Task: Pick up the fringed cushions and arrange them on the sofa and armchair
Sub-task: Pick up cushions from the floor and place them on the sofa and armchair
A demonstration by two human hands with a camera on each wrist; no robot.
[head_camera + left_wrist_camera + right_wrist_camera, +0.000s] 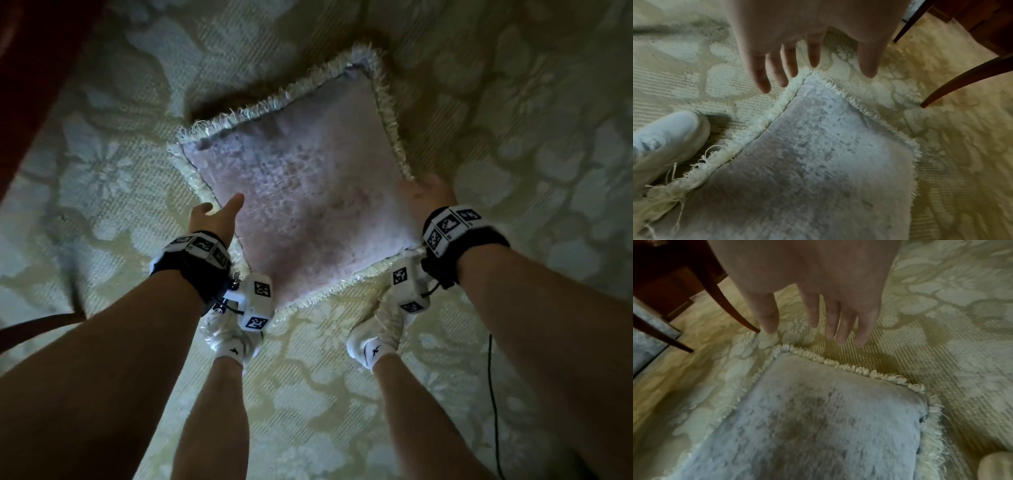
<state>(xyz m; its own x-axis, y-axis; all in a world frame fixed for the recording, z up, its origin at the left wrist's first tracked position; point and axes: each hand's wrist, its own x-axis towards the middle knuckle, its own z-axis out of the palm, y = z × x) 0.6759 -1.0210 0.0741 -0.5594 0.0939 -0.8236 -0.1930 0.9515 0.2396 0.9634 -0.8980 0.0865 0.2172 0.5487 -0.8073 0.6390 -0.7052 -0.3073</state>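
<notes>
My left hand (214, 219) and right hand (426, 198) hover spread at the fringed cushion's (308, 192) side edges, holding nothing. Patterned carpet (513, 102) lies open around it; wooden legs (962, 81) stand far left.

The left hand (807, 42) hovers with straight, spread fingers above the fringed cushion's (807, 162) corner.

Thing: fringed cushion (301, 192)
Look: square, pale lilac-grey mottled plush face, cream fringe along all four edges, frayed loose threads at one corner
Pose: lying flat, face up, turned cornerwise
Place: on the patterned carpet (102, 178), just in front of the person's feet
</notes>
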